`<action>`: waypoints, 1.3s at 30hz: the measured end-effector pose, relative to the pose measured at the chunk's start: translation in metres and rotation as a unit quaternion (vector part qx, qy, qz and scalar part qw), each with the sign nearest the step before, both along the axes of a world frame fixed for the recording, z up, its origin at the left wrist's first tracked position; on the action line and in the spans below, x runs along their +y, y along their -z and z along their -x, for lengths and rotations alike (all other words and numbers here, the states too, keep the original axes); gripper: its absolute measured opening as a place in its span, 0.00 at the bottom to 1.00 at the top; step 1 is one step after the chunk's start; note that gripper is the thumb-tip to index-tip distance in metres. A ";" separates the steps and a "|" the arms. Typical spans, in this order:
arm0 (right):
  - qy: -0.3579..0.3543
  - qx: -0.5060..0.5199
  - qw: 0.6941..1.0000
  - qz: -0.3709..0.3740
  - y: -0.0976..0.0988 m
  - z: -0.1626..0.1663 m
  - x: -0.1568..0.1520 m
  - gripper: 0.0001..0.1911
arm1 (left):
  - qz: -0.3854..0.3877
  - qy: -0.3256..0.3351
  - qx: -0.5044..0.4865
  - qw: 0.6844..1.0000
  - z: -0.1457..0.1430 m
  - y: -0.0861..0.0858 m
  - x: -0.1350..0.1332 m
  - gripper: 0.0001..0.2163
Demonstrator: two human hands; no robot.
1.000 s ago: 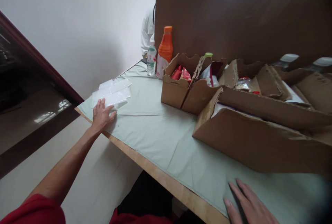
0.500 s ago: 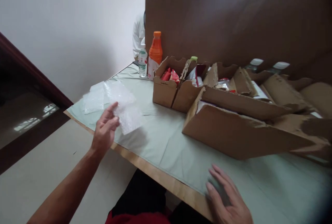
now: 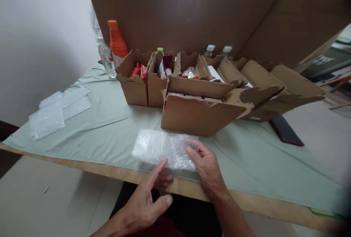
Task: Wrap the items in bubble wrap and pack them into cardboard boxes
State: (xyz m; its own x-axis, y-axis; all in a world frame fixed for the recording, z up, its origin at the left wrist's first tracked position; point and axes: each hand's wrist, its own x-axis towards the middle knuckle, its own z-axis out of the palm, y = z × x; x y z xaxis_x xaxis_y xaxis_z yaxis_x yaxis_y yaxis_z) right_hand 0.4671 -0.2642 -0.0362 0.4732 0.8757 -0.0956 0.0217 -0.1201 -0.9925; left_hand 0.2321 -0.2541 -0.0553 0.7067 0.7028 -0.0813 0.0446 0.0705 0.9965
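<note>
A clear bubble-wrap bag [image 3: 157, 145] is just above the table's front part, in the middle of the head view. My right hand [image 3: 207, 164] grips its right end between thumb and fingers. At the bag's lower edge is my left hand [image 3: 148, 195], its thumb and index finger spread apart and the other fingers curled; the index fingertip reaches the bag's edge. Several more bubble-wrap bags [image 3: 52, 114] lie overlapping at the left of the table.
Cardboard bins [image 3: 134, 92] holding packets stand in a row, with a long cardboard box [image 3: 197, 114] in front. Behind them rises a large cardboard panel [image 3: 175, 14]. An orange bottle [image 3: 117, 43] and a clear water bottle [image 3: 107, 61] stand left. A dark flat object [image 3: 286, 131] lies right.
The bubble-wrap bag has moved from the left to the middle. My right hand has closed on it, while my left hand has let go and opened. The view has turned right.
</note>
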 end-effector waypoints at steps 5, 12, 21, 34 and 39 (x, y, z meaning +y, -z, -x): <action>0.064 -0.262 0.962 -0.054 0.010 -0.033 -0.013 0.12 | -0.157 -0.035 0.070 0.985 0.013 -0.013 0.005 0.14; -0.076 -0.264 0.940 -0.200 -0.019 -0.025 -0.041 0.13 | -0.348 -0.156 0.162 0.910 0.018 -0.020 0.044 0.33; -0.142 -0.293 0.929 -0.175 0.009 -0.038 -0.104 0.17 | -0.356 -0.067 0.168 0.917 0.027 -0.002 0.034 0.33; -0.109 -0.541 0.816 -0.173 0.031 -0.033 -0.106 0.17 | -0.563 -0.021 0.175 0.807 0.006 0.007 0.057 0.07; -0.106 -0.594 0.794 -0.075 0.033 -0.053 -0.144 0.27 | -0.526 0.045 0.191 0.827 0.046 0.008 0.071 0.22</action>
